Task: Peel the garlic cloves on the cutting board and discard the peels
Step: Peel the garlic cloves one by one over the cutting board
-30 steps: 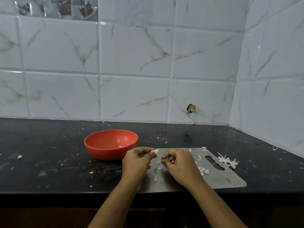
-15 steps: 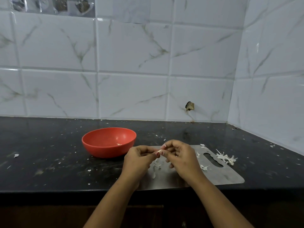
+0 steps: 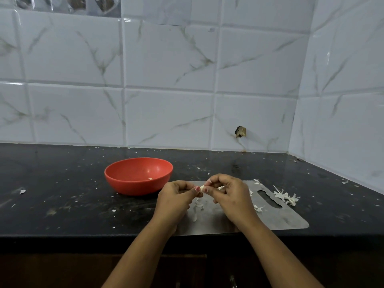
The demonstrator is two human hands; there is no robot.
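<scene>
Garlic clove [image 3: 202, 188] is held in the air between the two hands, just above the near-left part of the cutting board [image 3: 291, 219]. The left hand [image 3: 176, 201] pinches it with curled thumb and fingers. The right hand [image 3: 230, 196] is also closed, and its fingertips grip the other end of the clove; a pale strip shows between its fingers, probably loose skin, but it is too small to be sure.

One second ago the hands were apart: the left one held the clove alone and the right one held something small beside it. Now they have come together on the clove. This suggests that one piece of skin is off and the right hand is taking the next piece, so this clove is likely only partly peeled.

Peels [image 3: 285, 197] lie on the right end of the board and on the dark counter [image 3: 62, 194] beside it, not yet discarded. The red bowl [image 3: 124, 179] stands to the left of the board with one small pale bit inside.
</scene>
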